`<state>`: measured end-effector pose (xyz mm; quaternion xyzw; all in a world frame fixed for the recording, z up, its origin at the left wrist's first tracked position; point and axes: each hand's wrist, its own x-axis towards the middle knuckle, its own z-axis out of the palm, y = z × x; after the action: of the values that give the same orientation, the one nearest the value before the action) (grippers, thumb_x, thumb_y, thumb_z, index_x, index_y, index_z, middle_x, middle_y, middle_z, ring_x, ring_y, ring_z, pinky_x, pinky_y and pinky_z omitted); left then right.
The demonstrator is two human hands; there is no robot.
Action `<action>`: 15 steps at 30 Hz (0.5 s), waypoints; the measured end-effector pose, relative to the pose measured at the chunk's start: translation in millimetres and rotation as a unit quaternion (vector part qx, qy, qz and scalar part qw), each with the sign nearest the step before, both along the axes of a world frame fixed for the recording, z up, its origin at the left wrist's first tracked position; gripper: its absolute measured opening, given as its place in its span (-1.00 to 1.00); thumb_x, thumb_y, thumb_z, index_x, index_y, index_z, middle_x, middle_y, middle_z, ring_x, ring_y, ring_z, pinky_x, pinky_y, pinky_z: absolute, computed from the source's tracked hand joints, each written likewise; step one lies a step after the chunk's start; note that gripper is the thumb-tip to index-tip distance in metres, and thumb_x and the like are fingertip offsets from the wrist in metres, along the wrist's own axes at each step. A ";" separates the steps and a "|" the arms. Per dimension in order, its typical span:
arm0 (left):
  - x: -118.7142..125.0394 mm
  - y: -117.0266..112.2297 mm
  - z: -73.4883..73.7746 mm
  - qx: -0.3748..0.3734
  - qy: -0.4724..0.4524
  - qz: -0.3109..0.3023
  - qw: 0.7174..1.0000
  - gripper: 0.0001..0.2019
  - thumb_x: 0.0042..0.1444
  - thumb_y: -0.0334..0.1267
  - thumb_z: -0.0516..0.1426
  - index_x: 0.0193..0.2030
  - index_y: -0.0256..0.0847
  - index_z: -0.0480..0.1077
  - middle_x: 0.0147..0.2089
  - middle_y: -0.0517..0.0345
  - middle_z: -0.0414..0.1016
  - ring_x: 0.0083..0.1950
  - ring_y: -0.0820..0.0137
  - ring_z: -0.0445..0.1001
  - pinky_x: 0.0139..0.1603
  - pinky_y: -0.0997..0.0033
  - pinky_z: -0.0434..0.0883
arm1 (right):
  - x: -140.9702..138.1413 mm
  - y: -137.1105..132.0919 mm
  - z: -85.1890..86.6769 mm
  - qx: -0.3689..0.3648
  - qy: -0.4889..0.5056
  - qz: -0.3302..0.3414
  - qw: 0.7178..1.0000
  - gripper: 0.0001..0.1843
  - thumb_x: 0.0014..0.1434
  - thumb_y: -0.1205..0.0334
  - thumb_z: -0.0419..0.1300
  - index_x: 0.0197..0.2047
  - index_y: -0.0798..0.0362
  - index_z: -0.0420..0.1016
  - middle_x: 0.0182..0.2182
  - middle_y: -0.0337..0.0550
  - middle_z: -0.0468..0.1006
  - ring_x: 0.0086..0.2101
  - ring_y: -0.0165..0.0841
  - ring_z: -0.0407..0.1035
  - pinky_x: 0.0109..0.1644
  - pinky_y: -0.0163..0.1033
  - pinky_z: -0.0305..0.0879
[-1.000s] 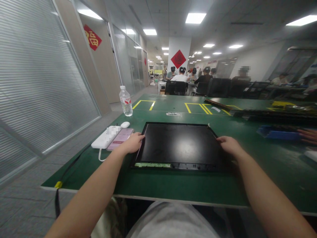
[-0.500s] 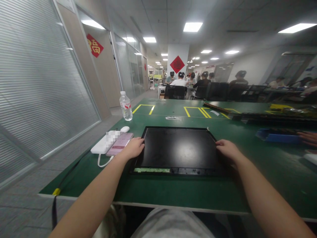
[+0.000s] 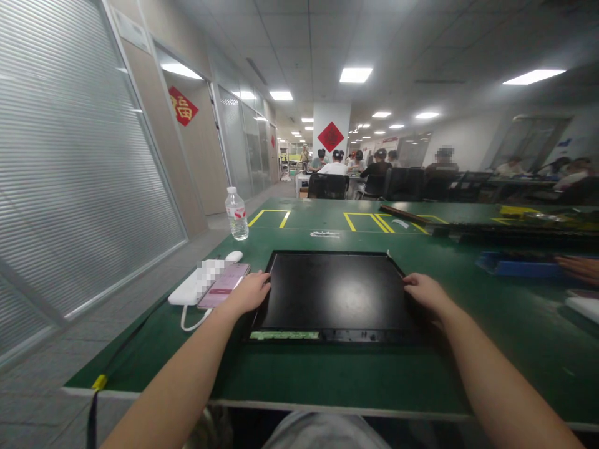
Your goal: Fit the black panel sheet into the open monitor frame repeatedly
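A black display panel (image 3: pixel 332 293) lies flat in front of me, with a green circuit strip (image 3: pixel 284 335) along the left part of its near edge. My left hand (image 3: pixel 253 291) grips the panel's left edge, fingers closed on it. On the opposite side, my right hand (image 3: pixel 427 293) has its thumb and fingers pinched on the right edge. The undersides of both hands are hidden. Just left of my left hand lies a phone (image 3: pixel 225 285) with a lit pinkish screen, beside a white power bank (image 3: pixel 183 288) joined by a white cable (image 3: pixel 191 323).
The green table (image 3: pixel 281 374) bears yellow tape marks (image 3: pixel 269 212). A water bottle (image 3: pixel 236 215) stands at the left edge, near a white mouse-like object (image 3: pixel 234 256). To the right are a blue tray (image 3: pixel 519 264), dark strips (image 3: pixel 496 232) and another person's hand (image 3: pixel 583 268).
The whole scene sits slightly lower in the picture, as my head has tilted up a little. Both hands keep their hold on the panel, which stays in place on the table.
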<state>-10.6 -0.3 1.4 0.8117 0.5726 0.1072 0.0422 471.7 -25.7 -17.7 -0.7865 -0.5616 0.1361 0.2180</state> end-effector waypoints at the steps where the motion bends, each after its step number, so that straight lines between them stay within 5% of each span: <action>1: -0.1 0.0 -0.5 -0.005 -0.006 0.003 1.000 -0.56 0.27 -0.33 -0.05 0.20 -0.44 0.41 0.24 -0.35 0.43 0.33 0.05 0.35 0.32 0.14 0.23 | -0.5 -0.1 0.2 0.002 -0.002 0.001 1.000 -0.67 0.04 0.37 0.19 -0.11 0.09 0.64 -0.12 -0.01 0.65 -0.14 -0.22 0.54 -0.14 -0.28 0.38; 10: -2.0 0.9 0.7 -0.040 -0.128 0.042 0.990 -0.57 0.19 -0.39 -0.01 0.16 -0.26 0.47 0.22 -0.15 0.49 0.23 0.09 0.45 0.25 0.18 0.31 | -4.4 -2.8 5.6 -0.015 -0.022 -0.003 1.000 -0.64 0.09 0.37 0.17 -0.03 0.14 0.61 -0.05 0.01 0.63 -0.07 -0.20 0.51 -0.06 -0.25 0.36; 15: 0.8 1.2 0.8 -0.038 -0.246 0.089 0.964 -0.58 -0.04 -0.50 0.09 -0.05 -0.19 0.58 0.02 -0.06 0.62 0.08 0.06 0.53 0.15 0.16 0.37 | -5.6 -3.8 6.8 -0.006 -0.027 -0.009 1.000 -0.65 0.09 0.37 0.18 -0.06 0.11 0.62 -0.05 0.01 0.63 -0.06 -0.19 0.51 -0.03 -0.24 0.37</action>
<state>-9.8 0.9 2.2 0.7041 0.6178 0.2852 0.2031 466.1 -29.4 -10.9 -0.7961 -0.5596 0.1162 0.1988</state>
